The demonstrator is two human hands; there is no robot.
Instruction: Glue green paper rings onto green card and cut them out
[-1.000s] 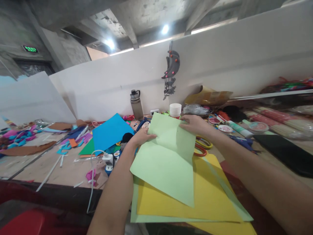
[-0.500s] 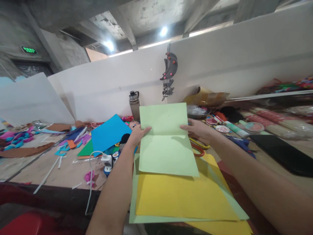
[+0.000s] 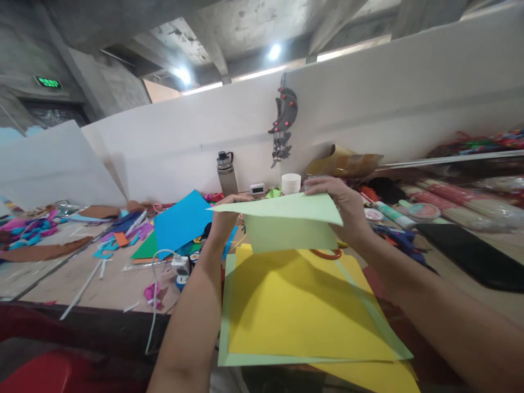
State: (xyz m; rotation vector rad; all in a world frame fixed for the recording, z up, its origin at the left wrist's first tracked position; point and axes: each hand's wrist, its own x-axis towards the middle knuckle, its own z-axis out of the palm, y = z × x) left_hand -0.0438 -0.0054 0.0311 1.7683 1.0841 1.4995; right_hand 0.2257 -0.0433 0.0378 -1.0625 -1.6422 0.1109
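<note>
A light green sheet of paper (image 3: 290, 232), folded across, is held up between my two hands above the table. My left hand (image 3: 229, 214) grips its left end, fingers partly hidden behind the paper. My right hand (image 3: 338, 202) pinches the right end from above, thumb and fingers closed on the edge. Beneath the sheet lies a yellow sheet (image 3: 303, 316) on top of a larger light green sheet (image 3: 226, 327), with more yellow paper sticking out below. An orange scissor handle (image 3: 327, 255) shows at the far edge of the yellow sheet.
A bottle (image 3: 226, 174), a small white clock (image 3: 257, 189) and a stack of white cups (image 3: 291, 184) stand along the back panel. Left are blue sheets (image 3: 184, 221) and a charger with a cord (image 3: 180, 266). A black phone-like slab (image 3: 470, 254) lies right.
The green sheet, upright and facing me before, has tipped nearly edge-on and folded at its crease. Both hands have shifted slightly, the right one up, uncovering the clock and cups behind.
</note>
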